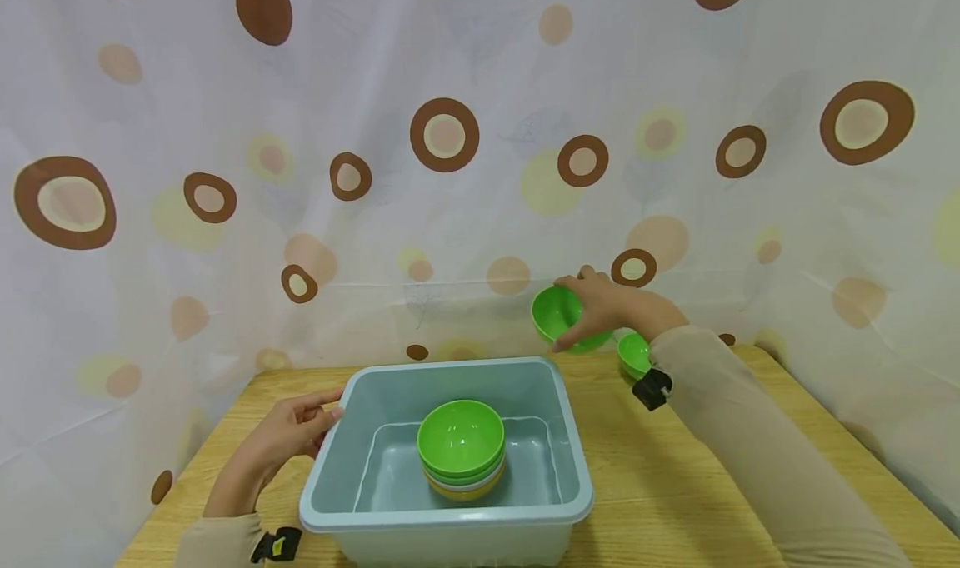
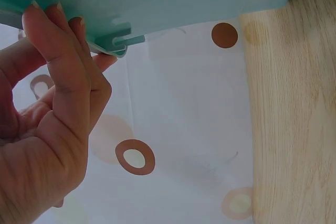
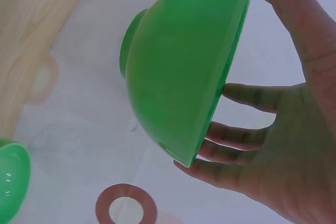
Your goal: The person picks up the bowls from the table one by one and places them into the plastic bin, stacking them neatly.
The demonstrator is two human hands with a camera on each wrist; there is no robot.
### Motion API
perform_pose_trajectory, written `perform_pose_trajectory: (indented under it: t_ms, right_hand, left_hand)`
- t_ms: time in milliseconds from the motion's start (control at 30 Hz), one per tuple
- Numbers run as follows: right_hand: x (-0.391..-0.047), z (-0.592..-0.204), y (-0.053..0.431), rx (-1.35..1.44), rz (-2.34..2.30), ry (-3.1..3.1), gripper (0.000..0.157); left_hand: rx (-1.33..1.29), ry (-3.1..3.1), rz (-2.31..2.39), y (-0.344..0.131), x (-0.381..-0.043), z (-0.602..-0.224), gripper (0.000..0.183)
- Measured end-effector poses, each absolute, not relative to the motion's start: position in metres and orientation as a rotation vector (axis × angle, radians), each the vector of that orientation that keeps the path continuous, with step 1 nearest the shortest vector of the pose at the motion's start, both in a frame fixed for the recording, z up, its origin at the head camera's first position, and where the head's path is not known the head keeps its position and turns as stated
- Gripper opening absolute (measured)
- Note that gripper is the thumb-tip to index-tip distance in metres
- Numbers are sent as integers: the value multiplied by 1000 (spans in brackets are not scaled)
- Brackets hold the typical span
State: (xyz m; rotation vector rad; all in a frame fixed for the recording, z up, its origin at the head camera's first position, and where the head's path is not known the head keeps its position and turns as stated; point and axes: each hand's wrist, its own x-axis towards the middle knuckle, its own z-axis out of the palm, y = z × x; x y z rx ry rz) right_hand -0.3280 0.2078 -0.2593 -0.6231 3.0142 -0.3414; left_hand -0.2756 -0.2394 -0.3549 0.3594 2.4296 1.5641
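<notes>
My right hand [image 1: 600, 304] grips a green bowl [image 1: 552, 311] across its rim, thumb on one side and fingers on the other. In the right wrist view that bowl [image 3: 176, 72] is tipped on its side, held up off the table. At its left rim, a pale blue plastic basin [image 1: 442, 514] is pinched by my left hand [image 1: 288, 426]. The left wrist view shows the left fingers [image 2: 63, 61] against the basin's rim. Inside the basin stands a stack of bowls [image 1: 461, 443], green ones on top, with white and yellow edges below.
A smaller green bowl [image 1: 633, 354] sits on the wooden table [image 1: 645, 485] at the back right, partly behind the right wrist. Behind the table hangs a white curtain [image 1: 480, 235] with brown and beige spots.
</notes>
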Motion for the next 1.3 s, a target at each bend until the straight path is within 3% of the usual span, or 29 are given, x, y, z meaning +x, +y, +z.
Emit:
perform_pose_trajectory:
  t_ms: [1300]
  right_hand:
    - [-283, -221, 129, -843, -429, 2903, 105]
  left_hand:
    - [335, 2453, 1558, -239, -274, -356, 59]
